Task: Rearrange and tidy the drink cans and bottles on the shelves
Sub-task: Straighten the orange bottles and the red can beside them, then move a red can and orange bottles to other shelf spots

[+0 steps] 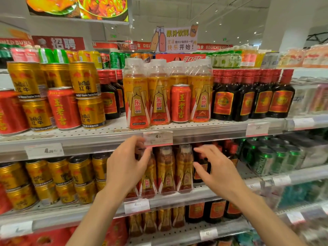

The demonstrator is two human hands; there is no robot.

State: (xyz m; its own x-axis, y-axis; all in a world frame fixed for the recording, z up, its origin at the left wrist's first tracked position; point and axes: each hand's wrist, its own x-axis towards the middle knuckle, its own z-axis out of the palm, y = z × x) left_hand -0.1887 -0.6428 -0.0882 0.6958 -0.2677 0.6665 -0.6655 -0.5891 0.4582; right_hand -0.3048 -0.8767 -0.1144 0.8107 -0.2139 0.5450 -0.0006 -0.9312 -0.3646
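Reaching into the second shelf [230,197]: left hand [126,164] curled at an orange bottle [148,174] (firm grip unclear), right hand [215,168] spread, empty. Best squared up slowly, labels forward, flush with neighbouring bottles [174,172].

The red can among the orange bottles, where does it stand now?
In the head view, the red can stands on the upper shelf, right of centre, between two orange bottles, above both hands.
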